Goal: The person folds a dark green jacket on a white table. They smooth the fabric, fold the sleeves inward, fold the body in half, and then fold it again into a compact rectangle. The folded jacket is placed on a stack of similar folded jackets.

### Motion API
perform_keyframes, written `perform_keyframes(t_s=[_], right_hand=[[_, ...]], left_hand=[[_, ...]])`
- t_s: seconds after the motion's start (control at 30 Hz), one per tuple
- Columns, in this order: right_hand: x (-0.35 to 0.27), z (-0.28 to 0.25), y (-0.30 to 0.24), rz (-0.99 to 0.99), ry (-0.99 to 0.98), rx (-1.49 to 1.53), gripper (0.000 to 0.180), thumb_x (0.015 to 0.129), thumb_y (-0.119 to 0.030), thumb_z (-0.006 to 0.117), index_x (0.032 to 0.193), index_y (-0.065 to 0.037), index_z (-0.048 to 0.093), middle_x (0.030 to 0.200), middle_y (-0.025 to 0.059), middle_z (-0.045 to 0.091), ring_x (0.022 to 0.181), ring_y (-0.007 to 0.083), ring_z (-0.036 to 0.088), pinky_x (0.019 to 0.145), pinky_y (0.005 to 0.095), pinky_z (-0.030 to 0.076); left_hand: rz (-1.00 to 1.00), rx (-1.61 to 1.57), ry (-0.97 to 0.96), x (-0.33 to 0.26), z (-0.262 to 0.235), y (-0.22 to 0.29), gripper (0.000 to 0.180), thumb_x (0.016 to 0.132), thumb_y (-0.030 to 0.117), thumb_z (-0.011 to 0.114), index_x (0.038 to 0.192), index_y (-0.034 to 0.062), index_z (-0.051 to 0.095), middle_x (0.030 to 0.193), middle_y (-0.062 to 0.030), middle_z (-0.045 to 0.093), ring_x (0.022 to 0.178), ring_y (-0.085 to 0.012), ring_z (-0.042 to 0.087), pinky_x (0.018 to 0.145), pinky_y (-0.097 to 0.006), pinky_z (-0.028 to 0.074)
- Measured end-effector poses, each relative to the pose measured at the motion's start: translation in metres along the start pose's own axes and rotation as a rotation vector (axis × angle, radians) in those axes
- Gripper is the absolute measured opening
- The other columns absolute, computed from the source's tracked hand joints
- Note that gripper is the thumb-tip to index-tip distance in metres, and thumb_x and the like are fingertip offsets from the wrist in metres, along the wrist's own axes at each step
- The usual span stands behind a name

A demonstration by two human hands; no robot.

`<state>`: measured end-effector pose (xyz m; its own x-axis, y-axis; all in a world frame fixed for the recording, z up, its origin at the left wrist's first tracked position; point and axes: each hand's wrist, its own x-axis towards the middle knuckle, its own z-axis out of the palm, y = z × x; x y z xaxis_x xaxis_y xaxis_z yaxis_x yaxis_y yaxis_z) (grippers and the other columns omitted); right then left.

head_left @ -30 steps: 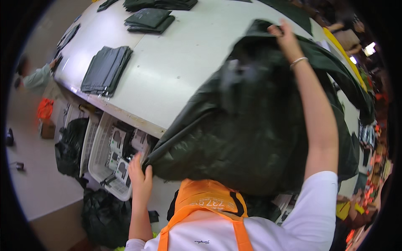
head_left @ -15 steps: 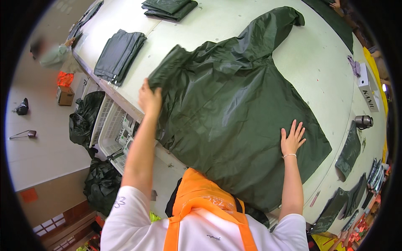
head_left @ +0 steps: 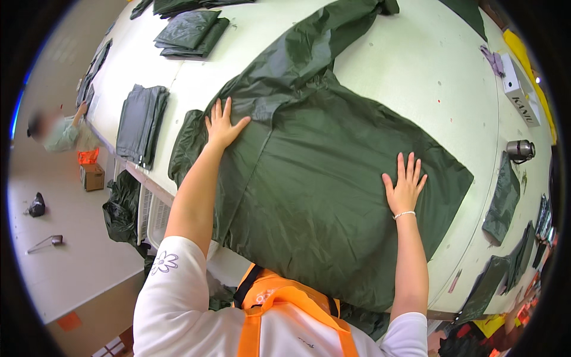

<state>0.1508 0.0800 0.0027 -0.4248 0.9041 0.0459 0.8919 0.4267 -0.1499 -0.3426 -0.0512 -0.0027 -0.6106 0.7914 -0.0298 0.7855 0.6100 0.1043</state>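
A dark green raincoat (head_left: 315,178) lies spread over the white table, its near edge hanging toward my orange apron. One sleeve (head_left: 297,47) stretches away to the far side. My left hand (head_left: 223,126) rests on the coat's upper left with fingers spread. Just left of that hand, a bunched part of the coat (head_left: 185,143) lies along its left side. My right hand (head_left: 405,185), a beaded bracelet at its wrist, presses flat on the right part of the coat, fingers apart. Neither hand grips the cloth.
Folded dark green garments lie in a stack (head_left: 141,124) at the left and another (head_left: 191,34) farther back. A metal flask (head_left: 520,151), a white box (head_left: 520,89) and folded green pieces (head_left: 502,202) sit at the right. White crates (head_left: 158,220) stand below the table's left edge.
My left hand has let go of the coat's left edge and now lies flat farther in. The left part is laid down and looks smoother. My right hand has shifted slightly.
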Motion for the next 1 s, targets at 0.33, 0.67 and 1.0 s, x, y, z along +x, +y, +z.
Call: perform_keyframes(t_s=[0.33,0.67,1.0], right_hand=[[0.106,0.026,0.005,-0.019,0.098,-0.055,0.063,0.087,-0.054,0.05,0.142,-0.031,0.032,0.152,0.0016,0.022,0.14,0.0263,0.018,0.11,0.0556,0.012],[-0.058,-0.021,-0.144,0.014,0.018,0.037,0.064,0.089,-0.04,0.054,0.144,-0.018,0.029,0.152,0.0104,0.02,0.14,0.0352,0.014,0.109,0.0571,0.01],[-0.077,0.023,-0.091,0.204,-0.037,-0.09,0.063,0.093,-0.049,0.041,0.147,-0.023,0.021,0.153,0.0073,0.015,0.139,0.0352,0.014,0.106,0.0608,0.011]], left_hand=[[-0.003,-0.014,0.188,0.091,0.019,0.025,0.092,0.075,0.074,0.047,0.143,0.0153,0.03,0.15,-0.0152,0.022,0.139,-0.0278,0.018,0.11,-0.053,0.01],[0.426,-0.006,0.188,-0.02,-0.035,-0.03,0.076,0.08,0.054,0.059,0.14,0.0133,0.036,0.147,-0.0186,0.027,0.137,-0.0383,0.02,0.108,-0.056,0.011],[0.434,0.041,0.206,-0.013,-0.002,-0.119,0.072,0.084,0.056,0.051,0.14,0.013,0.036,0.148,-0.0086,0.03,0.136,-0.0365,0.023,0.108,-0.057,0.014]])
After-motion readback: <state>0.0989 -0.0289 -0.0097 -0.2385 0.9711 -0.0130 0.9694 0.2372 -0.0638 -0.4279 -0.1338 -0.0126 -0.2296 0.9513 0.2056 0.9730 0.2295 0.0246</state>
